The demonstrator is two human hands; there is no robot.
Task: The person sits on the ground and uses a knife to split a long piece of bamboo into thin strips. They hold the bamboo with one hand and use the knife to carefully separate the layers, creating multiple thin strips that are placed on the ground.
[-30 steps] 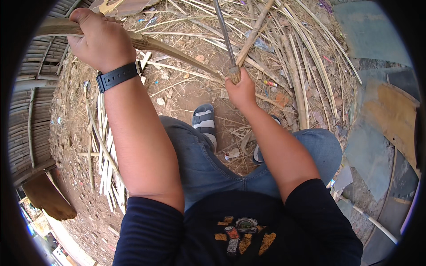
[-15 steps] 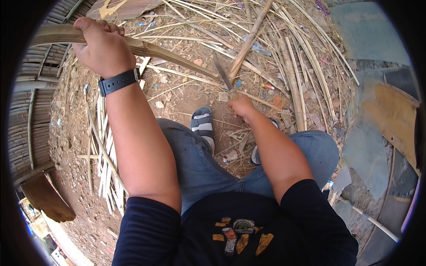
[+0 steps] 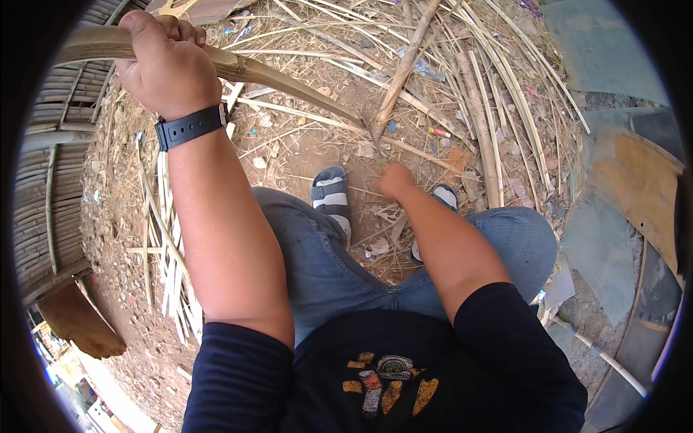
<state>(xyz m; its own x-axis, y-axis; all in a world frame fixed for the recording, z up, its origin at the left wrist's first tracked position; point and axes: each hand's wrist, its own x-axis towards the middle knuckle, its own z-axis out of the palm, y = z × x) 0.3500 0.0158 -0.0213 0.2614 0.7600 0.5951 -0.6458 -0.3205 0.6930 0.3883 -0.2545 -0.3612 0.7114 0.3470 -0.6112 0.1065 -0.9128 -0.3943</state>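
L hand [image 3: 167, 66] grips bamboo pole [image 3: 289, 79]; R hand [image 3: 396, 180] fisted low.

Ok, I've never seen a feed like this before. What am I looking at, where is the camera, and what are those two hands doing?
There is no machine here: a person is working with bare hands. The camera sits on their head and looks straight down, so you see their own arms, jeans and sandals, and its wide lens bends straight edges near the rim. The left hand, with a black watch on the wrist, grips a long bamboo pole that slants down to the dirt ground. The right hand is lower, closed in a loose fist just above the ground; whether it holds anything is hidden. Around the feet lie thin bamboo strips, a second bamboo stick and dry stalks.
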